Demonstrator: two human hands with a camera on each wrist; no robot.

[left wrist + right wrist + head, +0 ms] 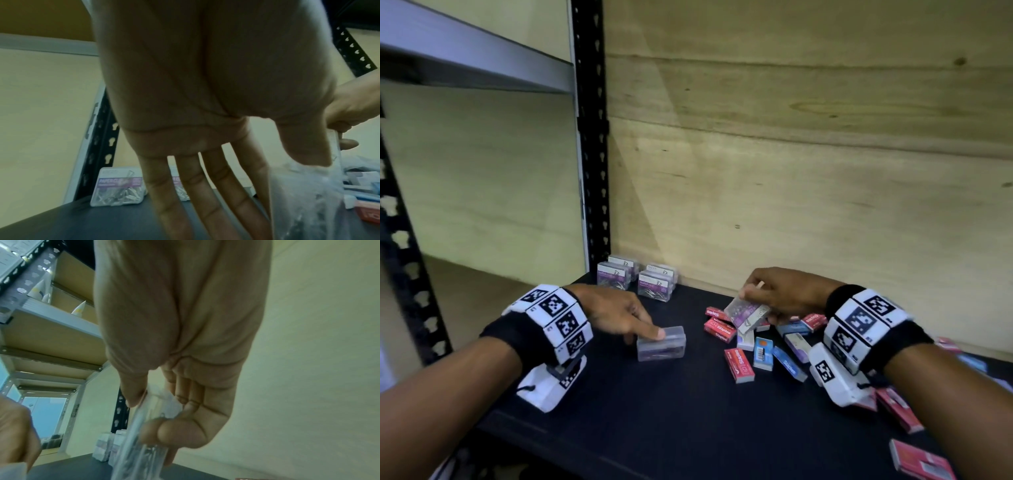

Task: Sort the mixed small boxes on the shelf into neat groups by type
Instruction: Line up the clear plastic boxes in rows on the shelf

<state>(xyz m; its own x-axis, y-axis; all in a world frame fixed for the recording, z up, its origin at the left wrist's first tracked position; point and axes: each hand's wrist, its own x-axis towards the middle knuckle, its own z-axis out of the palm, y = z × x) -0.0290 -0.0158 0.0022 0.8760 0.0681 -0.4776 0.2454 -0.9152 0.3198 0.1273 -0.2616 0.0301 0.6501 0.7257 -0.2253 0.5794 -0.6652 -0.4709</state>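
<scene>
On the black shelf (pixel 671 428) my left hand (pixel 647 337) holds a clear plastic box (pixel 664 347) by its left end, thumb on the lid and fingers pointing straight down beside it. The left wrist view shows that hand (pixel 287 164) and the box (pixel 308 203) resting on the shelf. My right hand (pixel 753 305) grips a purple-labelled paper clip box (pixel 748 313), tilted and lifted above a mixed pile (pixel 756 353) of red and blue staples boxes. In the right wrist view thumb and fingers of this hand (pixel 154 412) pinch that box (pixel 139 459). Several paper clip boxes (pixel 637 277) stand grouped at the back left.
A black perforated upright (pixel 592 137) stands at the shelf's back-left corner beside the grouped boxes (pixel 118 188). A plywood wall (pixel 791 171) closes the back. More red boxes (pixel 921 462) lie at the front right, under my right forearm.
</scene>
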